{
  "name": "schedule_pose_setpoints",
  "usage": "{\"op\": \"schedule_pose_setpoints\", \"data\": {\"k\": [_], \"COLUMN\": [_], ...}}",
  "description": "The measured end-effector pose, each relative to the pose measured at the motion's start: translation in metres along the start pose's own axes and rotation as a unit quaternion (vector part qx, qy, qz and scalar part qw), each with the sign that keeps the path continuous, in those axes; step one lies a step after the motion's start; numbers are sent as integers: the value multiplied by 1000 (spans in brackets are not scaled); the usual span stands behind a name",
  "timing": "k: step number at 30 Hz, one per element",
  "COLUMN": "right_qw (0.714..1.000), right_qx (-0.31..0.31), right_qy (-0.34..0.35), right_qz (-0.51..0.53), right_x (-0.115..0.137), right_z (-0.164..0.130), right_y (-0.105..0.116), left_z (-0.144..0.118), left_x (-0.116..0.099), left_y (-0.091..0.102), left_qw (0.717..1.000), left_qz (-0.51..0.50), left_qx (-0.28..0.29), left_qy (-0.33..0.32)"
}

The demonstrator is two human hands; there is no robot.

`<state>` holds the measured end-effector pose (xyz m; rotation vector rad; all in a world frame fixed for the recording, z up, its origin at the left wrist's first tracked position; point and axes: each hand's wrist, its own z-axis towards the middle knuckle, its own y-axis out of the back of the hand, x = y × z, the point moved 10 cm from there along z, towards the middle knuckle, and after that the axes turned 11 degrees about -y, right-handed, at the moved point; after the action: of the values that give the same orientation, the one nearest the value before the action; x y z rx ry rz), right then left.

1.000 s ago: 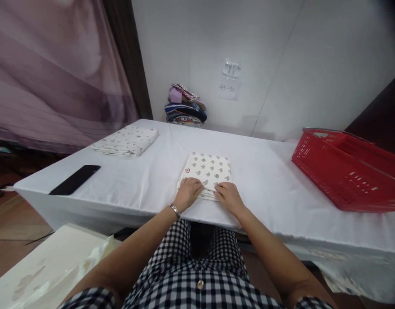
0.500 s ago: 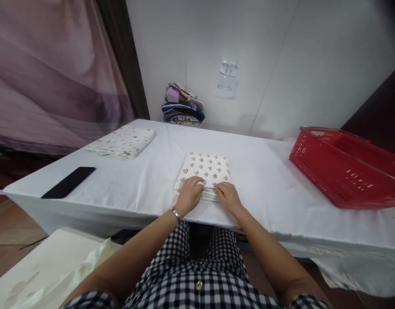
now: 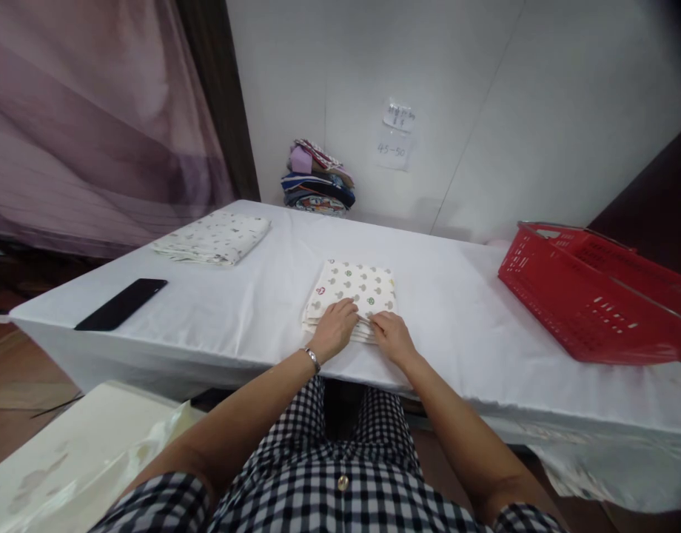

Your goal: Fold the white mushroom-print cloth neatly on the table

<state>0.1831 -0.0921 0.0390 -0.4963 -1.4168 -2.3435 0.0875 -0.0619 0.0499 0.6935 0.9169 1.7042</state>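
Note:
A folded white cloth (image 3: 356,285) with a grey mushroom-like print and a few green and red motifs lies in front of me, several layers showing at its near edge. On that edge, my left hand (image 3: 334,327) bends its fingers over the top layer near the middle. At the near right corner, my right hand (image 3: 393,334) pinches the cloth's edge between thumb and fingers. Both thumbs are partly hidden, and only a small gap separates the hands.
A white-covered table (image 3: 440,296) bears a red plastic basket (image 3: 590,303) at right, a black phone (image 3: 121,305) and another folded printed cloth (image 3: 215,237) at left. Beyond the back edge is a pile of folded fabrics (image 3: 318,181). A pale box-like surface (image 3: 79,451) stands lower left.
My left hand has slid slightly right along the cloth's near edge, closer to my right hand. The right hand stays almost in place. The view has shifted a little.

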Motion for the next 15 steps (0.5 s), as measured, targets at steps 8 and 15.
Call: {"op": "schedule_pose_setpoints", "data": {"k": [8, 15], "right_qw": [997, 991], "right_qx": [7, 9], "right_qy": [42, 15], "right_qz": [-63, -131], "right_x": [16, 15], "right_z": [-9, -6], "right_y": [-2, -7], "left_z": [-10, -8], "left_x": [0, 13], "left_y": [7, 2], "left_qw": [996, 988], "left_qz": [-51, -102], "left_qx": [-67, -40], "left_qy": [42, 113]}}
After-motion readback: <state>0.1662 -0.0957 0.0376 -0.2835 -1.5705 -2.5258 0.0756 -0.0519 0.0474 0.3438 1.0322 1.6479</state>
